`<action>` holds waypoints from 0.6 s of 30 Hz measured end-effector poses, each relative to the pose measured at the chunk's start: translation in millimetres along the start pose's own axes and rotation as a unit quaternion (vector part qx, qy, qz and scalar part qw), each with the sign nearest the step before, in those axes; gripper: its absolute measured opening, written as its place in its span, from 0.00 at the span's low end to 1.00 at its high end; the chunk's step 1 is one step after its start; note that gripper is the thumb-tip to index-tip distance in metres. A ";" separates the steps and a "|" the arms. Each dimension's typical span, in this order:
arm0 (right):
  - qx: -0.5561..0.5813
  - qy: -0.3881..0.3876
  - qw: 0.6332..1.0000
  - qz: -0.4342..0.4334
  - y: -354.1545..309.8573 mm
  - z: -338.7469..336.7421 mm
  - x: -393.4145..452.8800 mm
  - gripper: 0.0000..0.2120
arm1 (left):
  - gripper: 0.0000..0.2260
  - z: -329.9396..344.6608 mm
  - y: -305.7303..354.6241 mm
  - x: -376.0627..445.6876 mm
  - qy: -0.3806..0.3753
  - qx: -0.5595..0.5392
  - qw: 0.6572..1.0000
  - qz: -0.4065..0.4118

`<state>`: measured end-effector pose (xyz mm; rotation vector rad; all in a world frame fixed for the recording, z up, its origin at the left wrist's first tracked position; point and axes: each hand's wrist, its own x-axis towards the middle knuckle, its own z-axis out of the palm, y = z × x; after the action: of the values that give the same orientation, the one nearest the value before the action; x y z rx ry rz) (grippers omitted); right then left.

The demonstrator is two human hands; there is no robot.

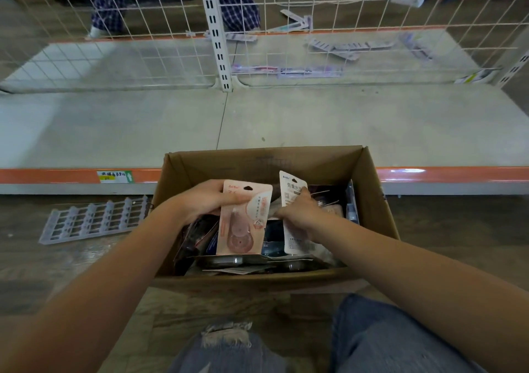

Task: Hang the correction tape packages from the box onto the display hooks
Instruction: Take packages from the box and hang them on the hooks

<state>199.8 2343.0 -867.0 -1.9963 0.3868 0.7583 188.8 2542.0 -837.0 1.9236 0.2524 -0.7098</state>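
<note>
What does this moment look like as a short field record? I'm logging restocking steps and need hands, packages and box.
left hand: grips the pink package near its top, over the box
right hand: holds the white package, printed back facing the camera
box: cardboard box, open, on the floor against the shelf edge, more packages inside
shelf: wire grid behind it
hung so far: no package seen on a hook
floor: clear plastic rack left of the box
</note>
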 end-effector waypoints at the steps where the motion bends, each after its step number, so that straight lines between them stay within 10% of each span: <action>1: 0.022 -0.009 1.000 0.000 0.1 -1.9 -1.8 0.43 | 0.14 1.7 1.2 -3.1 -0.014 0.036 0.999 0.006; 12: 0.301 -0.140 0.943 0.009 -6.7 -60.5 -13.9 0.14 | 0.06 -2.3 11.7 -11.4 -0.032 0.175 0.983 0.049; 18: 0.285 -0.185 0.941 0.002 -0.3 -61.6 -5.2 0.13 | 0.09 -2.7 13.9 -8.7 0.045 -0.154 0.986 0.042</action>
<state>217.9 2290.2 -840.4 -1.2807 0.3372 0.8853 189.3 2539.2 -820.6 1.6623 0.3167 -0.4961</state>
